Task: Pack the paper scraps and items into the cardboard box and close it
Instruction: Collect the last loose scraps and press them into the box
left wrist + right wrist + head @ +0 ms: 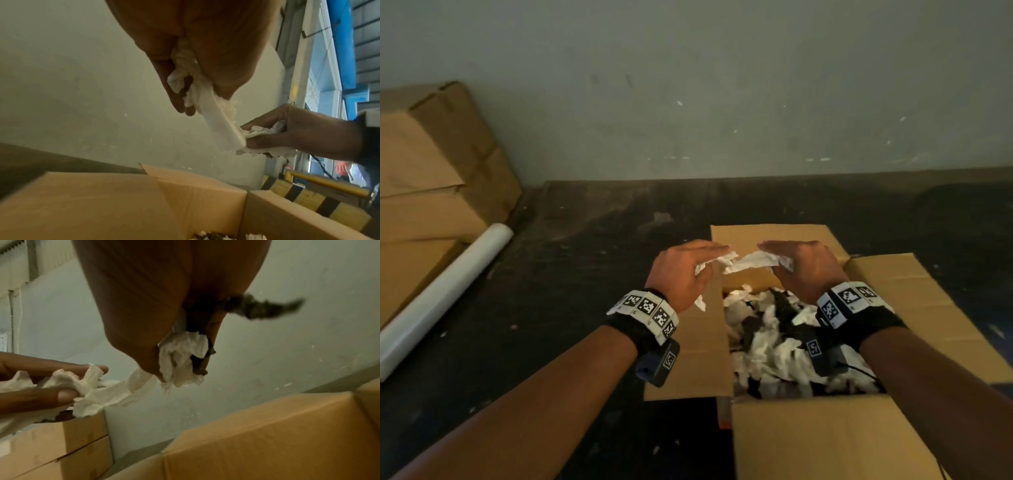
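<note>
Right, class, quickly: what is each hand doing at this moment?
Left hand: pinches crumpled white paper scraps above the open cardboard box.
Right hand: grips more paper, plus a dark scrap.

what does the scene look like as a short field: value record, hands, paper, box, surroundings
left hand: grips crumpled white paper
right hand: grips white paper, with a dark scrap sticking out
paper: a strip spans between both hands, above the box
cardboard box: open, flaps folded outward, on the dark floor
box contents: white paper scraps mixed with dark items
white roll: lying on the floor to the left
stacked cartons: against the wall, far left
task stage: packing under way, box not yet closed
</note>
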`<state>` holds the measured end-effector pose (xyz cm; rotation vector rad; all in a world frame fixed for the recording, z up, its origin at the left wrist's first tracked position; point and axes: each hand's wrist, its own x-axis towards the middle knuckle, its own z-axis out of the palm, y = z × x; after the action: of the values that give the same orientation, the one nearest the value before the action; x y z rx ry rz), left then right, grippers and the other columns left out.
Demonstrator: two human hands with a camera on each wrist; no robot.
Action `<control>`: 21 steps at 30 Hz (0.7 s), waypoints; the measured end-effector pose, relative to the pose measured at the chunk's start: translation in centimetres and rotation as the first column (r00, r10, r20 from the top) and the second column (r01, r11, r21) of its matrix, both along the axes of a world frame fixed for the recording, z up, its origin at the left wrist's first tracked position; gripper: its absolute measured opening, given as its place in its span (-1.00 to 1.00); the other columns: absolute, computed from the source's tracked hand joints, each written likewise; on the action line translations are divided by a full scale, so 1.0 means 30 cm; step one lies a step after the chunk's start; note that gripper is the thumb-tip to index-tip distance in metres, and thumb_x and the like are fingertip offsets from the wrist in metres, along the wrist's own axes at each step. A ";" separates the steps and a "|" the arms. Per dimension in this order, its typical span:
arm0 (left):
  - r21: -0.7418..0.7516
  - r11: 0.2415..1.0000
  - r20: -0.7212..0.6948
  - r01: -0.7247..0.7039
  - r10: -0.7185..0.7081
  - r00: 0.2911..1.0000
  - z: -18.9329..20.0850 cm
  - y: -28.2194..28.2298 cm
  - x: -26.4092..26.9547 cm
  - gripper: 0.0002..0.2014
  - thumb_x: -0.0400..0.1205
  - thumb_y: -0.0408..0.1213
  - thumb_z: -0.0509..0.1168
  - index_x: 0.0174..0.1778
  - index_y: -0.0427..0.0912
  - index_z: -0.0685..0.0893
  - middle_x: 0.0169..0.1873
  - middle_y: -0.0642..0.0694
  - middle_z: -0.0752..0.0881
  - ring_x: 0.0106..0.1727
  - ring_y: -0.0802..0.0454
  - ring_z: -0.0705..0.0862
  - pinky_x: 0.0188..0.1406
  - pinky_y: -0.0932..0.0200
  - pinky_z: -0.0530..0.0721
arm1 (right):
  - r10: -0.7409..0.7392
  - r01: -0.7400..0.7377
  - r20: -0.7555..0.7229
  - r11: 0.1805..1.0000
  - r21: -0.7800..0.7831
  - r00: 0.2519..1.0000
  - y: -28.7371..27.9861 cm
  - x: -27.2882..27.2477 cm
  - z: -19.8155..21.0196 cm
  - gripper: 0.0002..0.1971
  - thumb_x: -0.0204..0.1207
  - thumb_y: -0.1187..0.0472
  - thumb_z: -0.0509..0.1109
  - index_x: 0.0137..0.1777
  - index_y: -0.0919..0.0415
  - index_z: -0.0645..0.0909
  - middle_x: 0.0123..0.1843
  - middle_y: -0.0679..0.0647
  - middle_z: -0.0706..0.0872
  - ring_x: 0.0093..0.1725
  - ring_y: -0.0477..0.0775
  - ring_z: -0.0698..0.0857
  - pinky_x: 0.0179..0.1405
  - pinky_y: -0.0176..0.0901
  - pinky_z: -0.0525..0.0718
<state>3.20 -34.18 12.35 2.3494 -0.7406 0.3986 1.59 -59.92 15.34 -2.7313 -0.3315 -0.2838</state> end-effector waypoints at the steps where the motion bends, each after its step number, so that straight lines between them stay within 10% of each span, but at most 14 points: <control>1: 0.023 1.000 -0.023 0.005 -0.004 1.000 0.000 -0.071 -0.008 -0.54 0.61 -0.34 0.34 0.39 0.18 0.73 0.33 0.16 0.75 0.30 0.14 0.73 0.30 -0.02 0.72 | -0.012 0.012 -0.031 1.000 0.001 0.999 -0.071 0.003 -0.014 -0.55 0.47 0.19 0.53 0.37 -0.11 0.72 0.27 -0.05 0.79 0.21 0.06 0.77 0.29 -0.11 0.68; 9: 0.204 0.974 -0.283 -0.101 0.158 0.946 -0.090 -0.458 -0.008 -0.50 0.63 -0.20 0.36 0.53 0.14 0.61 0.41 0.00 0.70 0.36 -0.07 0.69 0.33 -0.04 0.66 | 0.019 -0.076 -0.347 0.985 -0.153 0.938 -0.413 0.023 -0.145 -0.42 0.51 0.04 0.48 0.56 -0.05 0.53 0.66 0.07 0.43 0.51 0.15 0.55 0.44 -0.06 0.42; 16: 0.436 0.899 -0.528 -0.022 0.276 0.803 -0.174 -0.572 0.059 0.08 0.49 0.27 0.50 0.79 0.13 -0.02 0.75 -0.14 0.09 0.71 -0.21 0.26 0.61 -0.11 0.40 | 0.060 -0.166 -0.568 0.977 -0.136 0.821 -0.490 0.111 -0.266 0.21 0.17 -0.40 0.59 0.74 -0.23 -0.01 0.79 0.21 -0.12 0.73 0.32 0.05 0.61 0.27 0.29; 21: 0.670 0.693 -0.619 0.266 0.324 0.716 -0.278 -0.629 0.081 0.52 0.14 0.42 0.63 0.68 0.32 -0.47 0.77 -0.12 -0.34 0.76 -0.40 -0.26 0.68 -0.51 0.02 | 0.016 -0.342 -0.741 0.894 -0.290 0.671 -0.451 0.125 -0.337 0.53 -0.03 -0.52 0.63 0.66 -0.30 -0.49 0.75 0.08 -0.42 0.70 0.52 -0.20 0.60 0.56 0.06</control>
<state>5.63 -53.04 3.99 2.9017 -0.4976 -0.9726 5.35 -73.45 5.24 -2.8829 -0.4643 1.0378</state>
